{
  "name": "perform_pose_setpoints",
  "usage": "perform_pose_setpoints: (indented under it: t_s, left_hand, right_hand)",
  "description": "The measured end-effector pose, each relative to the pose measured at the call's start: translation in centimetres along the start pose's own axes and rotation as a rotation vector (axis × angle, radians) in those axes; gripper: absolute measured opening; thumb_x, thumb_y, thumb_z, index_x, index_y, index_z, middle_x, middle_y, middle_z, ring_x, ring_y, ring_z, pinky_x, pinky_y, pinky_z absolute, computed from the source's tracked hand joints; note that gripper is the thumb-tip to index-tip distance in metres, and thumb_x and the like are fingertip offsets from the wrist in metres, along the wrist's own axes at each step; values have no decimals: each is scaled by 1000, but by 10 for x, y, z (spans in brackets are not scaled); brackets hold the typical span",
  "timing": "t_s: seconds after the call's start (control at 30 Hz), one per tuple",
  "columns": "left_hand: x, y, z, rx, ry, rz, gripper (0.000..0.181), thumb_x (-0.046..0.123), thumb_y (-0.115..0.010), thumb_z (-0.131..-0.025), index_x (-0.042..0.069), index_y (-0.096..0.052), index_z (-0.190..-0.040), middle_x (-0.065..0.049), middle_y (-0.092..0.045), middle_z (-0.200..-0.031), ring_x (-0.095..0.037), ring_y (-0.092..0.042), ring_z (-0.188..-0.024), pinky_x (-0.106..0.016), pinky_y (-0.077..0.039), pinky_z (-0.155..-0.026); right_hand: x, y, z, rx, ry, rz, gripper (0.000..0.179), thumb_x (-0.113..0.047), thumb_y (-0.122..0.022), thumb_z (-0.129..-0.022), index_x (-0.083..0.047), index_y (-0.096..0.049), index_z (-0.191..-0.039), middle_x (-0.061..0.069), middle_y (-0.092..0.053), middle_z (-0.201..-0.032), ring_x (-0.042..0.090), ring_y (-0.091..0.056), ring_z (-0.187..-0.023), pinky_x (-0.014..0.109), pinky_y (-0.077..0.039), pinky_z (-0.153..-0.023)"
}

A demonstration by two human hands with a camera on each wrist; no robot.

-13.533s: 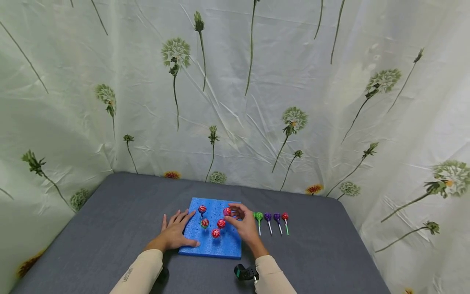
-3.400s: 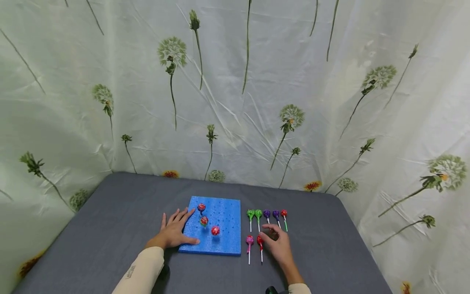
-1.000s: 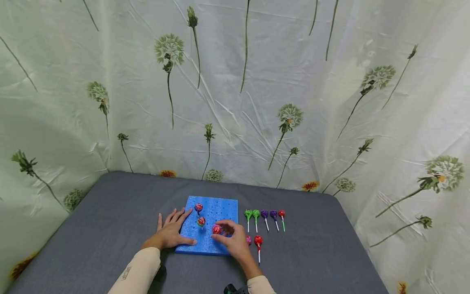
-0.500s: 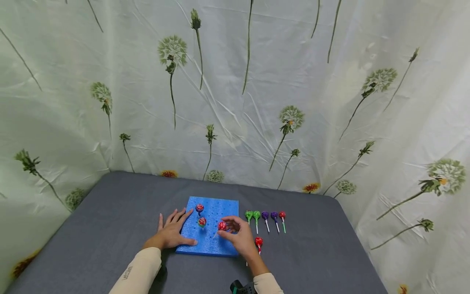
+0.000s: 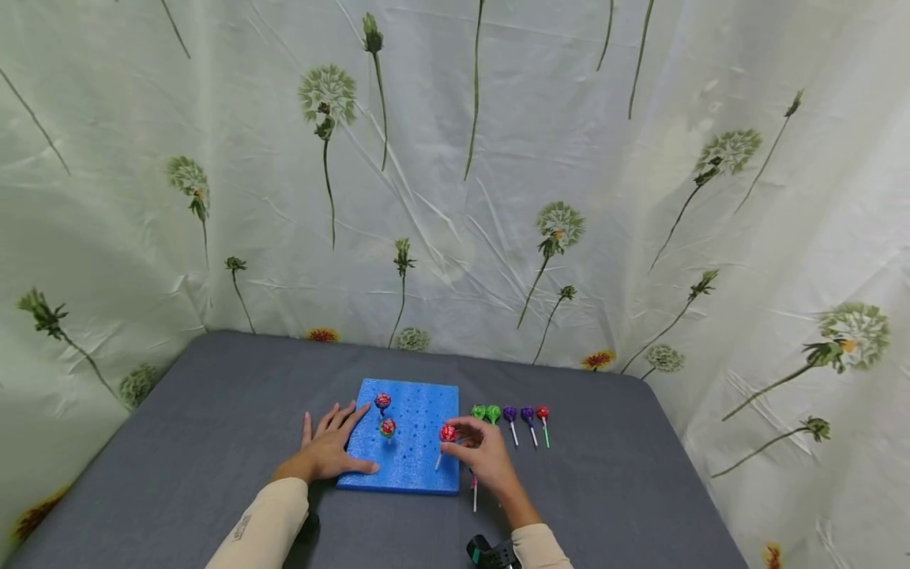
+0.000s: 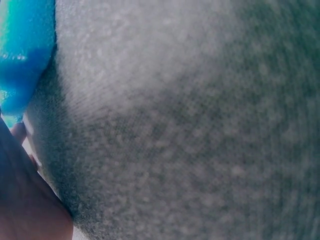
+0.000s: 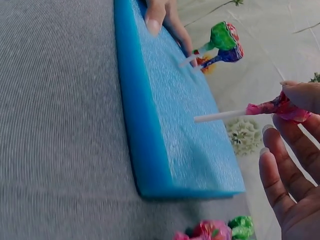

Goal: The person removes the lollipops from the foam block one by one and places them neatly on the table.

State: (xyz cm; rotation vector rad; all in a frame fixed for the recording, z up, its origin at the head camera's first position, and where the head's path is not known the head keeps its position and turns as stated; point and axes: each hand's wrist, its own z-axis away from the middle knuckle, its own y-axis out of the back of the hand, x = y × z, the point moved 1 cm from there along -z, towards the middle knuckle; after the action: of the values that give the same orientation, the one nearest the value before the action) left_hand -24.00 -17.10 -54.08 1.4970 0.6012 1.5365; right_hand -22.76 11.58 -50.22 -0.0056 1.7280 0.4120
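Red lollipop [image 5: 447, 433] held over right side of blue foam block [image 5: 408, 474].
The right hand [image 5: 486, 454] pinches the wrapped head between thumb and fingers, stick [image 7: 220, 116] slanting down; its tip appears clear of the foam, though depth is hard to judge. The left hand [image 5: 327, 454], fingers straight and spread, rests on the block's left edge. Grip the head firmly without bending the stick, press the block flat, and allow clearance from the two standing lollipops [image 5: 387, 427] at the far left.
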Motion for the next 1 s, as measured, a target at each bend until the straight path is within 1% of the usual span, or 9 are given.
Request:
perform_pose_setpoints:
  t_s: [0.13, 0.3, 0.37, 0.47, 0.53, 0.63, 0.77, 0.87, 1.0]
  left_hand:
    - [0, -1, -1, -8, 3, -6, 113, 69, -73, -66, 17, -26, -153, -20, -24, -155, -47, -10, -142, -70, 15, -104]
    - [-1, -3, -1, -13, 5, -4, 113, 70, -73, -66, 17, -25, -154, -20, -23, -156, -47, -10, -142, -70, 16, -104]
    - [-1, -3, -2, -10, 0, 1, 113, 70, -73, -66, 17, -25, -154, -21, -23, -155, -48, -9, -142, -70, 16, -104]
    - [-1, -2, -2, -1, -8, 4, 113, 69, -73, -66, 16, -26, -153, -21, -23, -155, -48, -9, -142, -69, 15, -104]
    - [0, -1, -2, 4, -13, 7, 113, 69, -74, -66, 16, -26, -153, -22, -23, -155, -48, -10, -142, -69, 15, -104]
    - [0, 0, -2, 1, -11, 5, 112, 69, -73, -66, 16, -26, -153, -22, -23, -155, -48, -10, -142, -69, 15, -104]
    - [0, 0, -2, -11, -6, 2, 112, 69, -73, -66, 16, -26, -153, -21, -23, -155, -49, -10, -142, -70, 15, -104]
    - [0, 0, -1, -7, -5, 0, 112, 69, -73, -66, 16, -26, -153, -21, -24, -155, -48, -10, -142, -70, 15, -104]
    - [-1, 0, -1, -1, -7, 2, 113, 70, -73, -66, 16, -26, -153, -21, -23, -155, -48, -10, -142, -69, 16, -104]
  right_hand:
    - [-2, 8, 4, -3, -38, 15, 34, -9, -74, -85, 3, -64, -115, 16, -66, -104, 18, -60, -90, 22, -50, -75]
    - [-23, 19, 12, 0, -72, 36, 29, -5, -73, -84, 3, -64, -110, 16, -65, -101, 20, -59, -90, 21, -49, -75]
    - [-32, 22, 15, 6, -80, 46, 27, -4, -73, -84, 4, -65, -109, 17, -66, -101, 23, -60, -90, 22, -49, -74]
    - [-31, 28, 17, 31, -85, 61, 26, -3, -73, -84, 4, -67, -108, 16, -66, -101, 26, -61, -92, 22, -50, -76]
    - [-29, 33, 18, 46, -92, 76, 27, -3, -73, -84, 4, -67, -109, 16, -67, -102, 28, -61, -94, 23, -50, -77]
    - [-22, 39, 20, 65, -79, 67, 29, -4, -72, -85, 6, -65, -110, 16, -67, -103, 25, -61, -95, 24, -49, -79]
    - [0, 49, 21, 97, -84, 37, 26, -3, -73, -84, 3, -67, -109, 15, -67, -103, 17, -61, -92, 22, -50, -80]
    - [16, 56, 21, 125, -111, 23, 26, -3, -74, -83, 0, -69, -109, 13, -68, -103, 12, -62, -91, 21, -50, -82]
    - [24, 62, 25, 165, -127, -5, 25, -3, -75, -82, 2, -69, -106, 14, -69, -100, 11, -64, -89, 21, -52, -80]
